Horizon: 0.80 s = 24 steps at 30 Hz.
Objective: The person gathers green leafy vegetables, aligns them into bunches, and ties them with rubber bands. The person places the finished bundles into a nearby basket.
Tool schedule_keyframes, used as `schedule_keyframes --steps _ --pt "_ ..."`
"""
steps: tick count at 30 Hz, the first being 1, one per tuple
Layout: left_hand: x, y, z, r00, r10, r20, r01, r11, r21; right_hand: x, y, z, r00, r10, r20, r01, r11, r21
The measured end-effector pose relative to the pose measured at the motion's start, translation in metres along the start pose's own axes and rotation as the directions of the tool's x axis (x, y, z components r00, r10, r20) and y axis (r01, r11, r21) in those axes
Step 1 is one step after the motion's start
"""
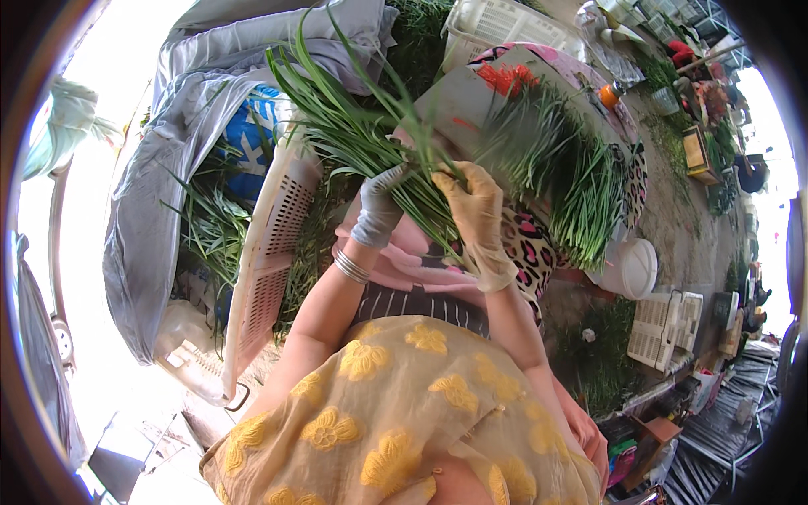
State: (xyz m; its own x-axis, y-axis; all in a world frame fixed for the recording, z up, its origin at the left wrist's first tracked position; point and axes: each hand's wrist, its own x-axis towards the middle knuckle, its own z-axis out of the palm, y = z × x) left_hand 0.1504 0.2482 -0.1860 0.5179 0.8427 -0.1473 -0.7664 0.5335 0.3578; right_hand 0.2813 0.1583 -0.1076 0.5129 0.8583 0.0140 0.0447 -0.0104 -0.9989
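Observation:
My left hand (380,207), in a grey-white glove, grips a bunch of long green leafy stems (353,136) that look like garlic chives. They fan out to the upper left, their lower ends between my hands. My right hand (472,201), in a yellowish stained glove, pinches a few blades at the right of the bunch; the fingertips are partly blurred. Beyond it, on a grey board (451,104), lie trimmed-looking bundles of the same greens (587,196). Red-orange ties (508,79) lie at the board's top.
A plastic crate (271,252) with loose greens and a blue bag (252,142) stands at left under grey cloth (136,233). At right are a white bucket (633,268), an orange-capped item (610,96) and pale crates (663,328). Other people work at the far upper right.

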Motion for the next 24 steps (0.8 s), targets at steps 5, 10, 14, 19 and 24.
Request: schedule_keyframes --steps 5,10,14,19,24 --pt "0.008 0.002 -0.014 0.997 0.008 0.072 -0.002 0.997 -0.078 -0.008 0.007 -0.025 0.990 0.133 -0.045 -0.118 0.964 0.239" --pt "0.027 0.005 -0.028 0.997 -0.009 0.077 0.031 0.959 -0.282 -0.048 -0.032 -0.070 0.954 0.144 -0.262 0.000 0.876 0.482" --pt "0.037 0.008 -0.039 0.998 0.018 0.062 0.000 0.957 -0.291 -0.059 -0.066 -0.133 0.947 -0.204 -0.247 0.319 0.662 0.679" --pt "0.038 0.014 -0.042 0.997 -0.054 0.059 0.064 0.979 -0.193 -0.054 -0.024 -0.132 0.897 0.227 -0.379 0.074 0.769 0.635" --pt "0.020 0.028 -0.010 0.966 -0.188 0.180 0.174 0.981 0.087 -0.037 -0.007 -0.109 0.953 0.241 -0.184 -0.116 0.851 0.513"
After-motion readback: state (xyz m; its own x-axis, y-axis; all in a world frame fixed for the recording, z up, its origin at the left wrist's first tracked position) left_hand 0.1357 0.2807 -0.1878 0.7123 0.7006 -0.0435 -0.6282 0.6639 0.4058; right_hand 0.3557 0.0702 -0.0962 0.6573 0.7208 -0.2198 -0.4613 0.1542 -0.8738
